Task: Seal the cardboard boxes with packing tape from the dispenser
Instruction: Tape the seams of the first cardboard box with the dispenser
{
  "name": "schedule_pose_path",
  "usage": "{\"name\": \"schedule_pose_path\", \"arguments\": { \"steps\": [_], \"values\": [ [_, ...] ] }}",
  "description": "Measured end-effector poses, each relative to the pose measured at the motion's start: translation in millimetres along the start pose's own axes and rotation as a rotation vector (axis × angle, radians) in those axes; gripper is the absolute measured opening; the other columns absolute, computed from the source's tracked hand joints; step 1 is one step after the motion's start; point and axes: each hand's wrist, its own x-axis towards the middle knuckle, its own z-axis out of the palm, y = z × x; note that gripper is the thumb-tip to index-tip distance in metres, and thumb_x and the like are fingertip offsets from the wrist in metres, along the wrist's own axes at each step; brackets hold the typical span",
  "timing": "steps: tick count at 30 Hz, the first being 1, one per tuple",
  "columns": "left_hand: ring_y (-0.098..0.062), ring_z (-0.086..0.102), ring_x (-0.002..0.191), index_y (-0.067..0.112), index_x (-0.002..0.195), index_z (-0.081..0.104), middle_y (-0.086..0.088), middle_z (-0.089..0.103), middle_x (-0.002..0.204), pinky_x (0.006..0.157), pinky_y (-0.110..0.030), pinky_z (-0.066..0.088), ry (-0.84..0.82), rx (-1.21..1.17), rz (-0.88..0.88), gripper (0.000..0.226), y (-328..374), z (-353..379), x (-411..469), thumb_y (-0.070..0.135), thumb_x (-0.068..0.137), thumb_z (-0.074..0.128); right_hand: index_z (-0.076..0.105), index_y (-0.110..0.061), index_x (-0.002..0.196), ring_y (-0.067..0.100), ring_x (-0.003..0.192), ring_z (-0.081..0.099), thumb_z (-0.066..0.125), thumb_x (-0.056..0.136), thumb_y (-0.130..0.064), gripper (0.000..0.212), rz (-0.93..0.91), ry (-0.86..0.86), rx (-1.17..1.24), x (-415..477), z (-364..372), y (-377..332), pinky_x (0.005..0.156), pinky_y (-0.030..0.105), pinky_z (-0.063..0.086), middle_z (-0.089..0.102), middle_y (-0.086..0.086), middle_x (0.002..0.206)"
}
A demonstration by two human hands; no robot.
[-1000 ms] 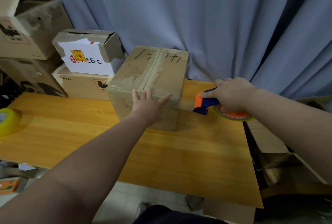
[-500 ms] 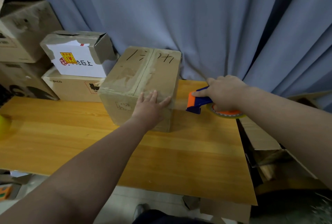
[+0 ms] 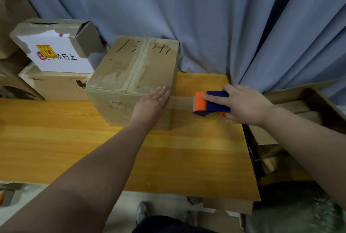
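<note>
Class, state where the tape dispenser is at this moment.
In the head view, right of centre: the right hand grips the tape dispenser just right of the cardboard box, over the wooden table.

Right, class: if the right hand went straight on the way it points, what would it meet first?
Likely the left hand, flat on the cardboard box; the right hand aims the tape dispenser along the tape toward it.

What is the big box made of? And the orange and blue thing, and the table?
The box looks like brown cardboard, matte, with folded flaps and scuffed old tape. The tape dispenser seems hard plastic: smooth, bright orange and blue. The table looks like wood or a wood-look board, with yellow grain lines.
</note>
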Motion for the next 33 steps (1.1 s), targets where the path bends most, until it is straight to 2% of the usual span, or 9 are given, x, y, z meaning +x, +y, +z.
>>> {"name": "schedule_pose_path", "arguments": {
  "steps": [4, 9, 12, 14, 17, 20, 25, 28, 33],
  "values": [
    [-0.029, 0.042, 0.134, 0.002, 0.136, 0.049, -0.012, 0.045, 0.144, 0.112, -0.039, 0.029, 0.023, -0.002, -0.040, 0.047, 5.7, 3.3, 1.8, 0.021, 0.093, 0.058, -0.008, -0.050, 0.147, 0.020, 0.099, 0.047, 0.044, 0.093, -0.055, 0.075, 0.067, -0.059, 0.012, -11.6, 11.1, 12.1, 0.084, 0.031, 0.043, 0.039, 0.003, 0.117],
    [-0.031, 0.047, 0.130, 0.001, 0.133, 0.052, -0.014, 0.049, 0.140, 0.109, -0.039, 0.030, 0.005, 0.048, -0.063, 0.053, 2.6, 7.1, 1.5, 0.028, 0.090, 0.064, 0.004, -0.051, 0.147, 0.024, 0.100, 0.049, 0.049, 0.094, -0.042, 0.070, 0.060, -0.180, -0.039, 19.4, -6.8, -6.2, 0.074, 0.031, 0.039, 0.043, 0.004, 0.118],
    [-0.030, 0.049, 0.128, 0.001, 0.130, 0.055, -0.014, 0.053, 0.137, 0.108, -0.039, 0.031, 0.007, 0.040, -0.083, 0.054, 4.7, 7.0, 1.2, 0.032, 0.088, 0.067, 0.030, -0.049, 0.140, 0.019, 0.075, 0.047, 0.059, 0.088, -0.022, 0.066, 0.077, -0.305, -0.078, 44.8, -10.3, -27.4, 0.058, 0.032, 0.041, 0.046, 0.001, 0.103],
    [-0.027, 0.044, 0.133, 0.003, 0.134, 0.052, -0.012, 0.048, 0.141, 0.111, -0.034, 0.024, 0.003, 0.041, -0.081, 0.056, 5.8, 6.1, 0.2, 0.035, 0.090, 0.064, 0.051, -0.039, 0.126, 0.016, 0.068, 0.046, 0.061, 0.082, -0.017, 0.050, 0.108, -0.370, -0.021, 64.2, -12.0, -44.4, 0.050, 0.029, 0.035, 0.051, -0.003, 0.092],
    [-0.027, 0.044, 0.133, 0.004, 0.134, 0.052, -0.011, 0.050, 0.141, 0.111, -0.034, 0.025, 0.004, 0.066, -0.079, 0.056, 5.1, 2.9, -0.4, 0.037, 0.090, 0.063, 0.061, -0.025, 0.105, 0.018, 0.080, 0.054, 0.059, 0.083, -0.019, 0.022, 0.156, -0.547, 0.020, 80.9, -6.6, -63.0, 0.061, 0.030, 0.039, 0.055, -0.005, 0.091],
    [-0.029, 0.050, 0.128, 0.002, 0.129, 0.056, -0.014, 0.054, 0.136, 0.108, -0.040, 0.031, -0.009, 0.055, -0.089, 0.055, 5.3, 3.1, 0.3, 0.038, 0.089, 0.063, 0.058, -0.023, 0.117, 0.021, 0.085, 0.054, 0.058, 0.087, -0.018, 0.030, 0.174, -0.628, 0.006, 70.4, 27.3, -58.1, 0.069, 0.033, 0.041, 0.048, -0.002, 0.093],
    [-0.028, 0.042, 0.134, 0.003, 0.136, 0.049, -0.013, 0.046, 0.143, 0.113, -0.038, 0.025, -0.024, 0.054, -0.095, 0.058, 7.9, 3.1, -1.8, 0.041, 0.093, 0.055, 0.015, -0.022, 0.151, 0.017, 0.059, 0.051, 0.064, 0.089, -0.025, 0.079, 0.477, -0.369, 0.853, 56.7, 86.8, -36.6, 0.047, 0.028, 0.036, 0.049, 0.002, 0.080],
    [-0.022, 0.027, 0.143, 0.008, 0.145, 0.037, -0.007, 0.032, 0.152, 0.117, -0.033, 0.013, -0.048, 0.071, -0.095, 0.071, 10.0, -2.5, -1.0, 0.054, 0.092, 0.047, 0.028, -0.010, 0.139, 0.023, 0.074, 0.057, 0.071, 0.085, -0.027, 0.071, 0.669, -0.282, 1.121, 61.7, 105.6, -47.4, 0.054, 0.031, 0.042, 0.052, 0.007, 0.094],
    [-0.014, 0.010, 0.147, 0.013, 0.150, 0.023, -0.002, 0.016, 0.158, 0.117, -0.026, -0.001, -0.056, 0.064, -0.116, 0.083, 11.4, -1.2, -2.2, 0.066, 0.089, 0.039, 0.039, -0.009, 0.132, 0.028, 0.081, 0.057, 0.070, 0.085, -0.028, 0.059, 0.746, -0.272, 1.212, 68.7, 137.4, -68.0, 0.061, 0.033, 0.042, 0.055, 0.009, 0.101]
  ]
}}
